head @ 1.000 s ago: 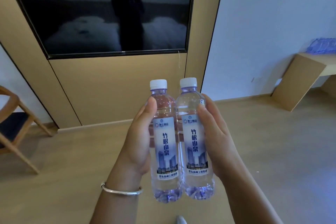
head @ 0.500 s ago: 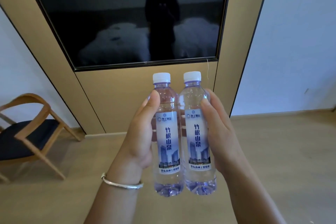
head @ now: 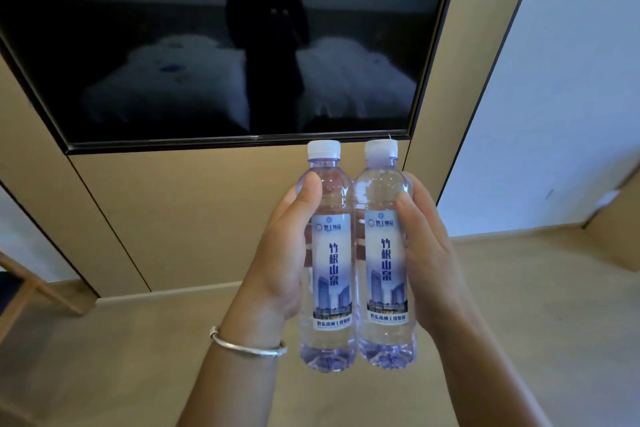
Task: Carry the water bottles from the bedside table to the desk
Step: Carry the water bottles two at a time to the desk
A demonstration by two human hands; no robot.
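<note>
Both bottles are off the bedside table and mid-carry over the floor; no bench shows, so setting them down is apparently all that remains. The left hand (head: 277, 253) curls around the left bottle (head: 329, 253), thumb pressed near its shoulder. The right hand (head: 429, 253) wraps the right bottle (head: 384, 253), the two upright and touching.

There were two bottles (head: 327, 260) (head: 384, 253), two hands (head: 277, 253) (head: 433, 260), one bracelet (head: 247, 347), one television (head: 207, 45) and one chair (head: 20, 291).
</note>
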